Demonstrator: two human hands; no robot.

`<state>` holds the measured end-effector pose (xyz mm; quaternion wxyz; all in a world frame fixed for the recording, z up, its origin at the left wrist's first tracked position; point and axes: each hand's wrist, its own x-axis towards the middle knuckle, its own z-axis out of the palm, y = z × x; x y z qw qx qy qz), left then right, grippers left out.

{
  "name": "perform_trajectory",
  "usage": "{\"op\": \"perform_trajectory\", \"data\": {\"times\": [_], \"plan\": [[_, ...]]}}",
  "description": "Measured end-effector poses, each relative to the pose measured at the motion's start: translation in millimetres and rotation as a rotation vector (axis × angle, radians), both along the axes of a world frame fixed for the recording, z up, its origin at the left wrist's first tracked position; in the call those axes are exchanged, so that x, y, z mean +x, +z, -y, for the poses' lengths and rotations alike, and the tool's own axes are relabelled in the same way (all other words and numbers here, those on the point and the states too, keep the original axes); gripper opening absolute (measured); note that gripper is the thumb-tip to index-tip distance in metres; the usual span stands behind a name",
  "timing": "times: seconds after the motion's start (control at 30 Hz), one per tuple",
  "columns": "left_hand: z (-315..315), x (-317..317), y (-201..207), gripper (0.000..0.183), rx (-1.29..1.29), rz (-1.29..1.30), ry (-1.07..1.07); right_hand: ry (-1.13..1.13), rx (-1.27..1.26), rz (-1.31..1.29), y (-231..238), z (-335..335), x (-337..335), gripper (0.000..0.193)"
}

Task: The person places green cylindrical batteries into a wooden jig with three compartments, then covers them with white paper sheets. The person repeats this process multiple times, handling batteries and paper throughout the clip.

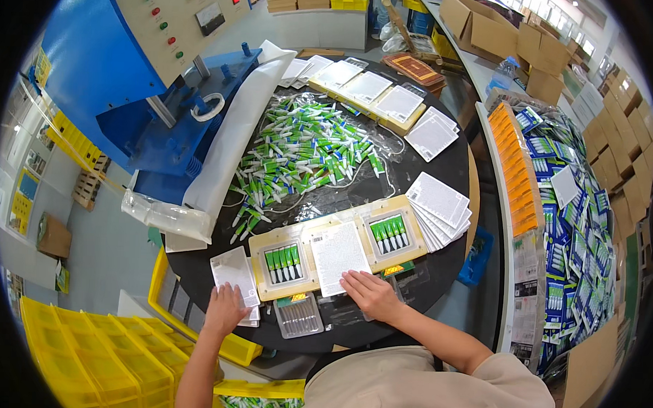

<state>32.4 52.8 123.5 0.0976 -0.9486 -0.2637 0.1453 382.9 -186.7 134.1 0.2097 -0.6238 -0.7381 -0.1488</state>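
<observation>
A printed white card spans the middle of a cream-yellow tray, hiding what lies under it. My right hand grips the card at its lower right corner, fingers close together. Clear blisters with small green-and-white tubes, the left blister and the right blister, sit uncovered in the tray's ends. Left of the tray, my left hand rests its spread fingers on the lower part of some white cards. An empty clear blister lies in front of the tray.
A heap of green-and-white tubes lies behind the tray on the round black table. Another tray holds cards at the back. Fanned cards lie right. A blue machine stands left; yellow bins stand lower left; packed goods fill a crate.
</observation>
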Motion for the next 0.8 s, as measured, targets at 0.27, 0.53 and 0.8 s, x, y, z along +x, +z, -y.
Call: {"op": "perform_trajectory", "data": {"times": [0.27,0.53,0.8], "plan": [[29.0,21.5,33.3,0.048,0.024,0.397,0.067,0.005,-0.222,-0.057,-15.8,-2.0,10.1,0.044],[94.9,98.4,12.9,0.052,-0.074,0.634,-0.120,-0.025,-0.221,-0.399,25.9,-3.1,57.5,0.048],[105.3,97.4,-14.1,0.051,-0.197,0.556,-0.035,-0.569,-0.700,0.271,13.1,63.9,265.9,0.061]]}}
